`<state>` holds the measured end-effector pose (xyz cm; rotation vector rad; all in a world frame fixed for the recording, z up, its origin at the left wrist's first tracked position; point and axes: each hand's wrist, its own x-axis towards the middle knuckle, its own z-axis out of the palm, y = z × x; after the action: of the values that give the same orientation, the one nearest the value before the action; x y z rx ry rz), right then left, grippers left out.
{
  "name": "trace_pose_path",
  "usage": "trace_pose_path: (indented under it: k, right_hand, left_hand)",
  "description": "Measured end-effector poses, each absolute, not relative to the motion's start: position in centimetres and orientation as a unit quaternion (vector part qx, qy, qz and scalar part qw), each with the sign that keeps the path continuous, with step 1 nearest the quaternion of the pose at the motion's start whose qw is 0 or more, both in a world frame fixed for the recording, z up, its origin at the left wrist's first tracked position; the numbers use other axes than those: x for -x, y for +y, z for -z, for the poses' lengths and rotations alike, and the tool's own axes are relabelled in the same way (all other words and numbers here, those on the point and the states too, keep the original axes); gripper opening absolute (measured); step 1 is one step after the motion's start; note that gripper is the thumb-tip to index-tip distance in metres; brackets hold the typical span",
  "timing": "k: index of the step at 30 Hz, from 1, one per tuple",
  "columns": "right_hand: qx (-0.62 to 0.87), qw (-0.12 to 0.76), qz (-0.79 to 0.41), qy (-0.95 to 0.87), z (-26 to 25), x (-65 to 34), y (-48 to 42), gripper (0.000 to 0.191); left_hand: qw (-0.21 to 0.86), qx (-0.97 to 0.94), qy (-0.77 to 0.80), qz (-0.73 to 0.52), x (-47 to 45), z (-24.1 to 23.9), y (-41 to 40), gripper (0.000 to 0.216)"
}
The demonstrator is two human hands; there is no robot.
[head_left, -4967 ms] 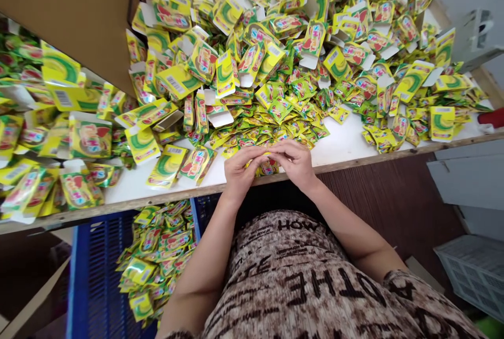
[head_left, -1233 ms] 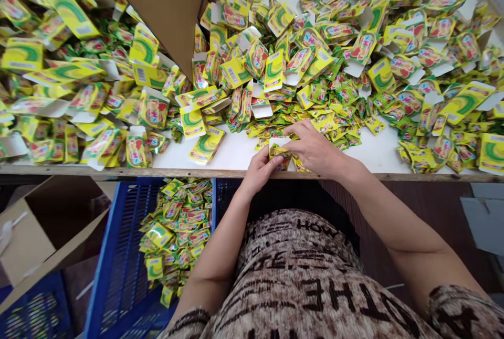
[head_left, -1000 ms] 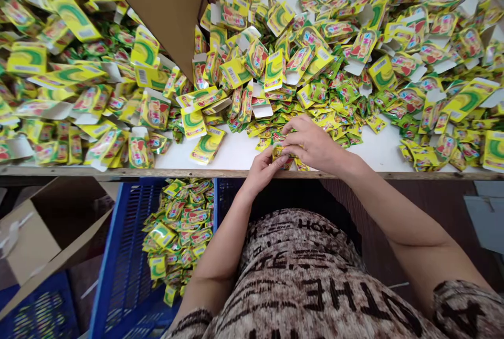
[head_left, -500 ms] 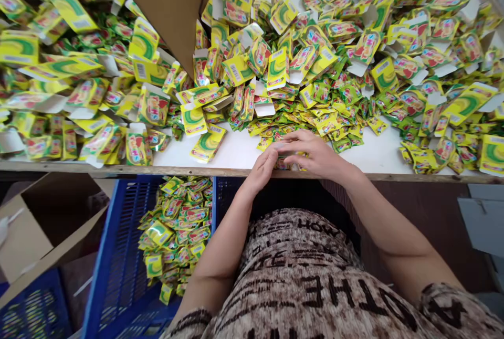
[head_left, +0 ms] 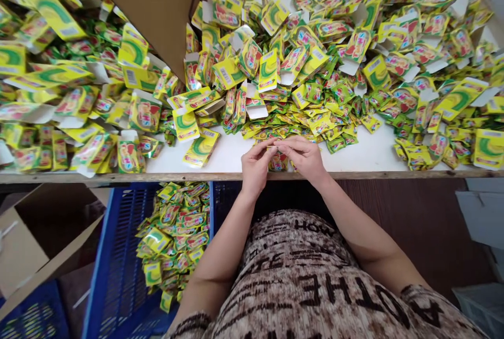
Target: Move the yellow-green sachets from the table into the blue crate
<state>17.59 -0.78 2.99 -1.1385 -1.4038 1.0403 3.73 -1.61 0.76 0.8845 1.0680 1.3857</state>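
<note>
My left hand (head_left: 254,168) and my right hand (head_left: 309,158) meet at the table's front edge. The fingers of both are bent and pinched together at the top end of a small printed carton (head_left: 279,161). Its red, yellow and green front shows between the hands; the fingers hide its upper part. A thin pale edge, perhaps a flap, shows at the fingertips. Just beyond the hands lies a heap of small yellow-green sachets (head_left: 318,121). To the left, a yellow carton (head_left: 201,147) lies flat on the white table (head_left: 232,152).
Many cartons (head_left: 269,70), several with open flaps, are heaped across the table. A brown cardboard panel (head_left: 153,8) stands at the back left. Below the edge are a blue crate (head_left: 112,255) holding filled cartons or packets (head_left: 177,229) and an open cardboard box (head_left: 27,250).
My right hand's fingers have come down from being spread over the carton to a pinch beside my left fingertips. The whole view has shifted slightly left.
</note>
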Motion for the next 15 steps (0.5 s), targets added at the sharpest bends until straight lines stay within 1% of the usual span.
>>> trace_pose_path:
  k: [2, 5, 7, 12, 15]
  right_hand:
    - [0.473, 0.501, -0.454, -0.564, -2.8, -17.6, -0.6, 0.013]
    - [0.501, 0.486, -0.49, -0.522, -2.3, -17.5, -0.3, 0.021]
    - [0.511, 0.493, -0.494, -0.502, -2.0, -17.4, -0.1, 0.023]
    - [0.499, 0.515, -0.48, -0.506, -1.4, -17.3, 0.5, 0.021]
    - [0.476, 0.527, -0.411, -0.572, -0.9, -17.4, 0.0, 0.014]
  left_hand:
    - [0.521, -0.396, 0.469, -0.594, -3.8, -0.4, -1.8, 0.025]
    - [0.501, -0.429, 0.477, -0.581, -3.6, -0.2, -1.6, 0.029]
    - [0.498, -0.45, 0.474, -0.57, -3.3, -0.2, -1.2, 0.029]
    - [0.495, -0.498, 0.451, -0.552, -2.1, 0.0, -0.2, 0.016]
    - [0.454, -0.56, 0.423, -0.548, -1.3, 0.3, -0.1, 0.009]
